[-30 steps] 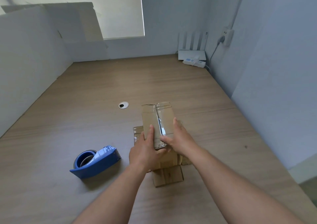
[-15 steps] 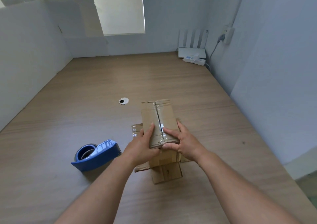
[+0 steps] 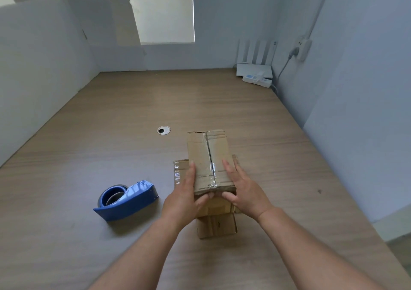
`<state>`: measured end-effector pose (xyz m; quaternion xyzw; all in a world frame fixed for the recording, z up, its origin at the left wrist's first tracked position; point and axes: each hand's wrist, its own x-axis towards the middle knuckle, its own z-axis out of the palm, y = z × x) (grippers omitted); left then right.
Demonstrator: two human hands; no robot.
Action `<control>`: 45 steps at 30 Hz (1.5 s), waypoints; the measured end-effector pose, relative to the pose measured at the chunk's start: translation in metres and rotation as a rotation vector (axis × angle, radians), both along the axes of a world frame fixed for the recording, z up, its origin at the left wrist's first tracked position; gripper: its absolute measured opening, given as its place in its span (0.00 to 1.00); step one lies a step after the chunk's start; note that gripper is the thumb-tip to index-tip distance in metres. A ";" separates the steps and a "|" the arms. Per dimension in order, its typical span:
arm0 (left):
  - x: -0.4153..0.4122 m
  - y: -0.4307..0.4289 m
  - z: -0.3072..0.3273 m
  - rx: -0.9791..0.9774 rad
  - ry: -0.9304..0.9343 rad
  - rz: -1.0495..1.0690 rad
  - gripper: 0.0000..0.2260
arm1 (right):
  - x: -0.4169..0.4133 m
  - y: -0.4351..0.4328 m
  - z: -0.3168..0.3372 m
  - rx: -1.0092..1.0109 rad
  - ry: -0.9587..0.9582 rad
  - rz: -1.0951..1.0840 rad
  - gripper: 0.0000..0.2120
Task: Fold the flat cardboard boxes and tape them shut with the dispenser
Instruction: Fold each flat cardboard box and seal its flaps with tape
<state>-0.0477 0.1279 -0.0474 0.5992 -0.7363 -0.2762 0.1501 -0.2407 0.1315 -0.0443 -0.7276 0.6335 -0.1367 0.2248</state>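
Cardboard box [image 3: 200,156], folded and shut, is held just above the wooden surface [image 3: 89,152] by 2 hands; clear tape [image 3: 210,154] runs along its top seam and over the near edge. Since 0.5 s ago the right hand [image 3: 244,189] has slid off the seam to the box's right edge; its fingers now lie spread along that side and its thumb presses the near end. The left hand [image 3: 186,194] keeps its grip, thumb up the left edge and fingers curled against the near end; the box itself has hardly shifted. With the flaps closed, nothing inside it can be seen. Flat cardboard [image 3: 216,225] lies on the surface directly beneath the box. The blue dispenser [image 3: 126,200], with a roll in it, rests on the surface to the left, apart from both hands.
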 end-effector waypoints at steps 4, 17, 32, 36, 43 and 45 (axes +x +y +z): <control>0.020 0.006 -0.003 0.065 0.015 -0.034 0.50 | -0.002 0.002 0.004 0.002 0.032 -0.007 0.51; 0.122 -0.027 -0.013 0.054 -0.505 0.413 0.24 | 0.013 -0.009 0.031 -0.195 0.067 -0.047 0.48; 0.127 -0.047 0.011 0.156 -0.138 0.358 0.17 | 0.029 -0.009 0.041 -0.398 -0.029 -0.150 0.29; 0.113 -0.043 0.060 0.109 0.302 0.210 0.11 | 0.041 -0.008 0.061 -0.349 -0.365 -0.219 0.12; 0.083 -0.016 0.107 0.196 0.443 -0.133 0.14 | 0.048 0.004 0.102 -0.027 -0.881 -0.106 0.19; 0.077 -0.012 0.107 0.208 0.436 -0.175 0.12 | 0.046 0.008 0.108 0.004 -0.923 -0.093 0.17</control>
